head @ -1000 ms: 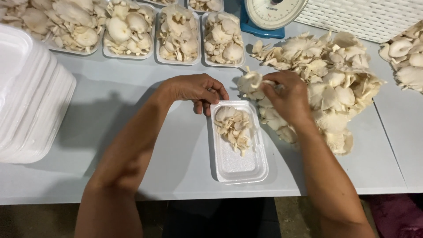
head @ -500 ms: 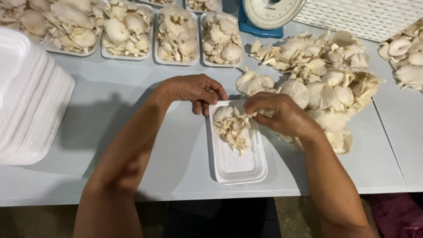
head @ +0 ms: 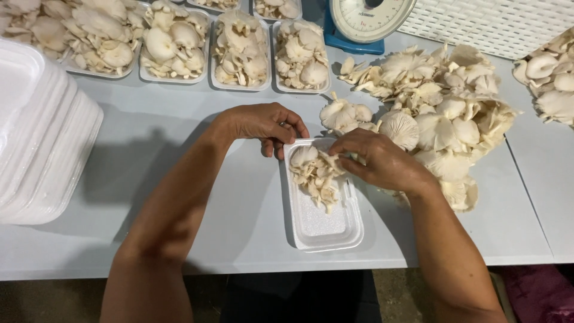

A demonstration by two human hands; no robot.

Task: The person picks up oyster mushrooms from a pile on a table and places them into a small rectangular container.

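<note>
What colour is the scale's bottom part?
Blue: the scale's base, seen in the head view.

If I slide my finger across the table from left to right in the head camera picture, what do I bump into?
Stack of empty white foam trays → left hand → white foam tray with a few mushrooms → right hand → big loose pile of oyster mushrooms → smaller mushroom heap at the right edge.
</note>
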